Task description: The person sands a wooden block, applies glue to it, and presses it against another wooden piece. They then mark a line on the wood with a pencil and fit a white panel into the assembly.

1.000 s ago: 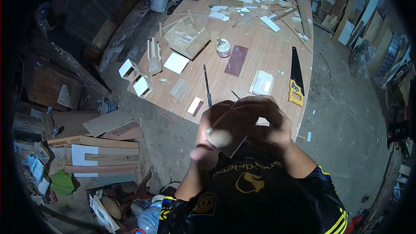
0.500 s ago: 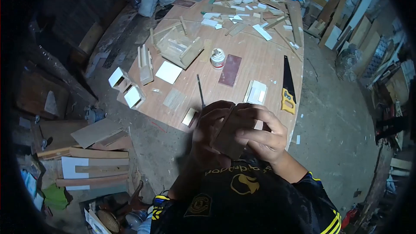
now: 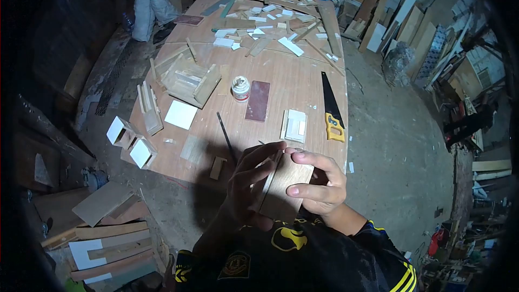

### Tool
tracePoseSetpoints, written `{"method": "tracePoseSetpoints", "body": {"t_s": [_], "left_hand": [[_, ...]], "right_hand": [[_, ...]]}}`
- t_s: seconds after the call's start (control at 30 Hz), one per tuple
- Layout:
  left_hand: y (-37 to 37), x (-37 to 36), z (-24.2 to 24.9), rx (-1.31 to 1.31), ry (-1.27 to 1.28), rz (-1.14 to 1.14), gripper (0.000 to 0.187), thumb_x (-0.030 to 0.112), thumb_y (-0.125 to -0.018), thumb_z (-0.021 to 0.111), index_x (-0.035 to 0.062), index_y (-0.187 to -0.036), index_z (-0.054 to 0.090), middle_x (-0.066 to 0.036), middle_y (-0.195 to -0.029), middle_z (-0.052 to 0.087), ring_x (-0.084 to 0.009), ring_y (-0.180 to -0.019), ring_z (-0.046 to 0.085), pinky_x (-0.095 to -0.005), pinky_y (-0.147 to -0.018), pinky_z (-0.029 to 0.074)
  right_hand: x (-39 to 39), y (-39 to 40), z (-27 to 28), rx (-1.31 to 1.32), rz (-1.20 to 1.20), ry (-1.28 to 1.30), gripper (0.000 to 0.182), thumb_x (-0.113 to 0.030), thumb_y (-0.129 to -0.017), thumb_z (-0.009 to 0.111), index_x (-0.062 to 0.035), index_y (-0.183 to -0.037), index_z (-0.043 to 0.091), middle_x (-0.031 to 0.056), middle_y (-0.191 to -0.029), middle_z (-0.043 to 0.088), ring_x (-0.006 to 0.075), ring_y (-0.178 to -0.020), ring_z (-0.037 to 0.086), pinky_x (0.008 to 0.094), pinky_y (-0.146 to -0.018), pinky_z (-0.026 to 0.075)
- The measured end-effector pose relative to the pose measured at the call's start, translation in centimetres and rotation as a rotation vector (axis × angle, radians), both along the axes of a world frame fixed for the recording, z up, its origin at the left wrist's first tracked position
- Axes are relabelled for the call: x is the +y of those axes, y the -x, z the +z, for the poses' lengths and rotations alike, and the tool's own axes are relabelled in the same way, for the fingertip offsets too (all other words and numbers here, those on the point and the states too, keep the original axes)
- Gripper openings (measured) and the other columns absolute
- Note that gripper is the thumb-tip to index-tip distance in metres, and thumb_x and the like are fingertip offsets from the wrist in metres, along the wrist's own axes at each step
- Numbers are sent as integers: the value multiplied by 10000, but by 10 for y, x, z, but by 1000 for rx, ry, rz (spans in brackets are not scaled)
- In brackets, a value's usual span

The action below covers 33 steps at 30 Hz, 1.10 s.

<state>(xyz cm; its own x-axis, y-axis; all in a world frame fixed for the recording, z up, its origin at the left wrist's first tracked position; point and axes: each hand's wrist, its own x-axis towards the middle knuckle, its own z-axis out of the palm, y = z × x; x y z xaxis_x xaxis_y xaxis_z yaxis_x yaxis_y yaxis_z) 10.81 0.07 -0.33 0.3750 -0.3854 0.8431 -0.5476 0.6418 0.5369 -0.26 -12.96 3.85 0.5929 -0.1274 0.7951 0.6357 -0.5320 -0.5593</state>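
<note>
Workshop clutter rings a long plywood table [image 3: 303,84] on a concrete floor. Close to the camera, both hands meet over the table's near edge: the left hand [image 3: 246,184] grips a thin strip [image 3: 268,176] against the edge of a wood panel [image 3: 285,186], fingers closed around both, while the right hand [image 3: 319,184] clamps the panel from the other side, thumb pressed on its face. Just beyond lie a small block [image 3: 218,167] and a file [image 3: 224,138]. Farther out sit a stack of white pieces [image 3: 294,126], a handsaw [image 3: 331,108], a dark sheet [image 3: 257,101], a glue jar [image 3: 240,87] and a white tile [image 3: 180,114].
</note>
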Motion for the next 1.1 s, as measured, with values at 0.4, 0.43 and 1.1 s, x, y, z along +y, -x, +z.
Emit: {"method": "tracePoseSetpoints", "body": {"t_s": [0.4, 0.43, 1.1], "left_hand": [[2, 1, -6, 85, 51, -169, 844, 639, -803, 638, 52, -1373, 429, -277, -1390, 435, -381, -1236, 496, -475, -989, 420], [2, 3, -3, 85, 40, -159, 845, 635, -805, 638, 52, -1379, 428, -274, -1390, 437, -378, -1237, 495, -474, -989, 421], [1, 10, 6, 41, -32, -129, 768, 634, -864, 545, 63, -1353, 389, -331, -1345, 397, -402, -1162, 532, -499, -936, 478]], "right_hand": [[12, 4, 0, 1, -79, 44, 235, -8, -742, 738, -97, -959, 745, 228, -1199, 586, 356, -1084, 631, 404, -939, 521], [12, 3, 1, -2, -80, 48, 236, -8, -737, 740, -97, -956, 745, 228, -1198, 587, 357, -1080, 633, 401, -934, 523], [13, 0, 4, 17, -94, 66, 237, -6, -724, 754, -108, -937, 744, 217, -1183, 598, 345, -1073, 635, 399, -920, 528]]}}
